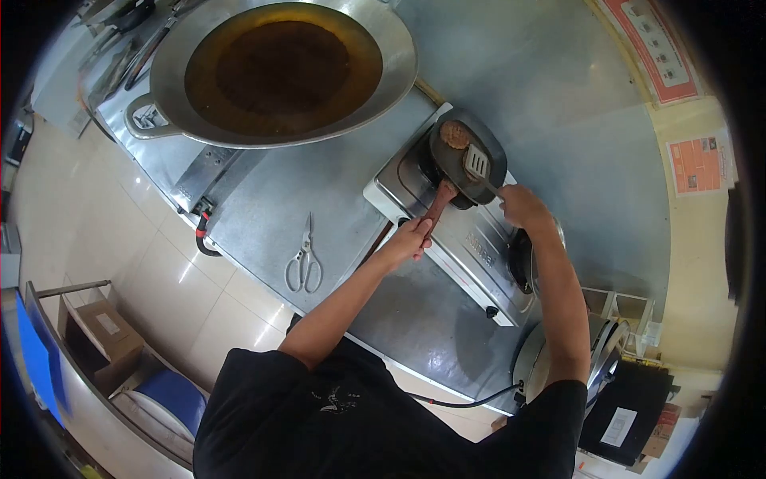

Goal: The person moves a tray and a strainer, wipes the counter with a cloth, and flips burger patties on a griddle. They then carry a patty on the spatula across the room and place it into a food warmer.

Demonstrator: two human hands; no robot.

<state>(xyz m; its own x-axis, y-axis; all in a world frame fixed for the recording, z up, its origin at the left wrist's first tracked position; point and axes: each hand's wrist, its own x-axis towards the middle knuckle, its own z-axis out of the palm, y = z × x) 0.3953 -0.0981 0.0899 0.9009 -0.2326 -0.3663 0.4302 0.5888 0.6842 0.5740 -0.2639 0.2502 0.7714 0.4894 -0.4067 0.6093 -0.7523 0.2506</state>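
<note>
My left hand is wrapped round the reddish-brown handle of a dark square frying pan, which sits on the left burner of a two-burner gas stove. In my right hand is a slotted spatula, its blade flat inside the pan. One browned patty lies in the pan's far left part. Another brown piece shows at the blade's edge, mostly covered by it.
A large wok of dark oily liquid stands at the upper left. Scissors lie on the metal counter left of my forearm. A round cooker stands by my right elbow; a gas hose runs along the front edge.
</note>
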